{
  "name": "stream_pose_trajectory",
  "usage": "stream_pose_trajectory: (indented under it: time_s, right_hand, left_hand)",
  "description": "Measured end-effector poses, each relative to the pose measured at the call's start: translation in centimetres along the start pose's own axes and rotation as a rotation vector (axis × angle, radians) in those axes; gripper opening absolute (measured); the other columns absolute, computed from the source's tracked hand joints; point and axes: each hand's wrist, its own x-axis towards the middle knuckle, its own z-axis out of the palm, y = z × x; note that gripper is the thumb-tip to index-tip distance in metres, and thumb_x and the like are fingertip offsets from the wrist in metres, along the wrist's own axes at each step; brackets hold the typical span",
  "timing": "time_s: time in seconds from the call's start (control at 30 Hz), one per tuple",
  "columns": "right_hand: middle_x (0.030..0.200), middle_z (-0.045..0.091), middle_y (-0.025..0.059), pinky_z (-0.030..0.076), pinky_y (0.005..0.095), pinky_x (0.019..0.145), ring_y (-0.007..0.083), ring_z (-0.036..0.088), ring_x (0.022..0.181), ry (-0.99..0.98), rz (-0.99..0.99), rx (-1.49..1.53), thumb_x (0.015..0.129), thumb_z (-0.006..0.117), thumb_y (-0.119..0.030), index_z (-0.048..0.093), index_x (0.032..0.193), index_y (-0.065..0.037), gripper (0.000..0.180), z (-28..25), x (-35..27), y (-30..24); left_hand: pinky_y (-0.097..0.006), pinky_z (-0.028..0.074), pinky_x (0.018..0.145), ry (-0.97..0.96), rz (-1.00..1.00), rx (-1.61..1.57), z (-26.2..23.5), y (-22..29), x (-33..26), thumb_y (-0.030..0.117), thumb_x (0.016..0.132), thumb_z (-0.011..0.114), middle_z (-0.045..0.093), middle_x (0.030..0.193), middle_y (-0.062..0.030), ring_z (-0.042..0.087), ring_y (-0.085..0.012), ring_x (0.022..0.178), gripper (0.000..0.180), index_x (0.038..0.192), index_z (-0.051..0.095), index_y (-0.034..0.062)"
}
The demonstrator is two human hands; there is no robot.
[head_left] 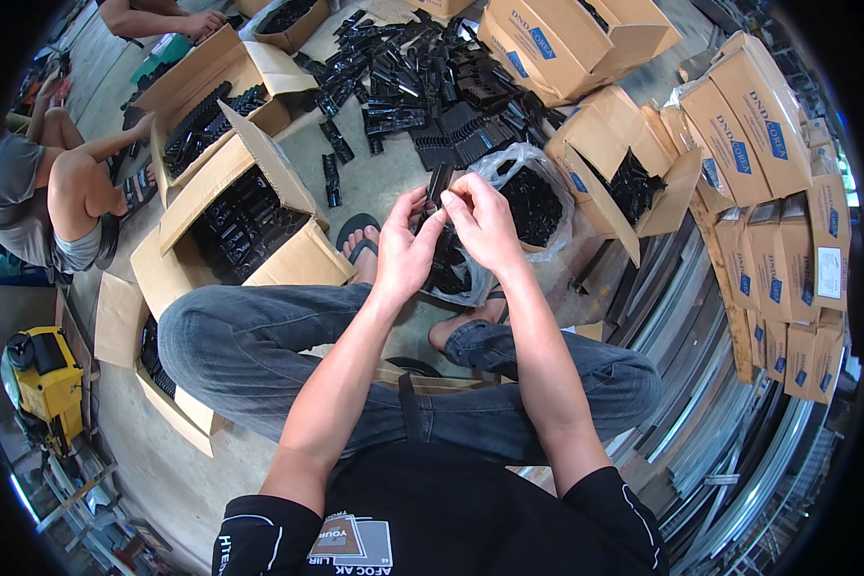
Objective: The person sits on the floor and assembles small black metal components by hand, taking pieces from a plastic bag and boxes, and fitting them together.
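Between my two hands is a small black plastic part [439,182], held up in front of me; its exact kind does not show. My left hand [405,245] grips its lower left side with curled fingers. The fingertips of my right hand [480,219] pinch it from the other side. Just beyond and below the hands stands a clear plastic bag [559,175] full of small black pieces. More black pieces show under my hands in another clear bag [466,288]. A large pile of similar black parts [403,82] lies on the floor ahead.
Open cartons of black parts stand at left [298,254] and right [686,192]. Stacked closed cartons [768,259] and long metal profiles [710,422] line the right side. A person [29,192] sits at far left, another person's hands [202,24] work above. A yellow machine [46,379] stands lower left.
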Motion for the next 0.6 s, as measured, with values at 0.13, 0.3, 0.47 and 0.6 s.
stream_pose_trajectory:
  time_s: [0.13, 0.3, 0.47, 0.6]
  right_hand:
    - [0.077, 0.063, 0.0174, 0.050, 0.0419, 0.065, 0.0351, 0.063, 0.069, -0.133, 0.168, -0.202, 0.096, 0.063, -0.021, 0.059, 0.087, 0.001, 0.024, -0.4, 0.1, 0.3]
    - [0.078, 0.064, 0.0198, 0.049, 0.0440, 0.064, 0.0375, 0.064, 0.072, -0.018, 0.118, -0.034, 0.097, 0.061, -0.022, 0.060, 0.086, 0.002, 0.026, -0.3, 0.1, -1.0]
    - [0.084, 0.067, 0.0155, 0.051, 0.0387, 0.066, 0.0273, 0.067, 0.076, -0.218, 0.309, -0.171, 0.093, 0.065, -0.017, 0.061, 0.090, 0.002, 0.020, -0.6, 0.5, 0.7]
    - [0.078, 0.065, 0.0196, 0.050, 0.0422, 0.064, 0.0335, 0.067, 0.073, -0.017, 0.126, -0.053, 0.095, 0.062, -0.020, 0.061, 0.088, 0.003, 0.024, -0.1, 0.0, -0.4]
  left_hand:
    - [-0.026, 0.051, 0.081, -0.009, -0.009, 0.033, -0.2, -0.4, -0.1, 0.012, 0.098, 0.063, 0.065, 0.118, -0.0095, 0.061, -0.0105, 0.096, 0.044, 0.137, 0.049, -0.0018]
    - [-0.026, 0.051, 0.081, -0.001, -0.007, 0.008, 0.0, -0.4, 0.1, 0.011, 0.097, 0.063, 0.065, 0.117, -0.0091, 0.060, -0.0101, 0.095, 0.044, 0.137, 0.049, -0.0018]
    - [-0.026, 0.051, 0.081, -0.011, -0.007, 0.005, -0.1, -0.4, -0.1, 0.010, 0.097, 0.063, 0.065, 0.117, -0.0090, 0.060, -0.0102, 0.094, 0.044, 0.137, 0.050, -0.0014]
    - [-0.026, 0.051, 0.081, -0.003, -0.008, -0.012, 0.0, 0.0, 0.1, 0.011, 0.097, 0.063, 0.065, 0.115, -0.0083, 0.060, -0.0104, 0.094, 0.043, 0.137, 0.050, -0.0013]
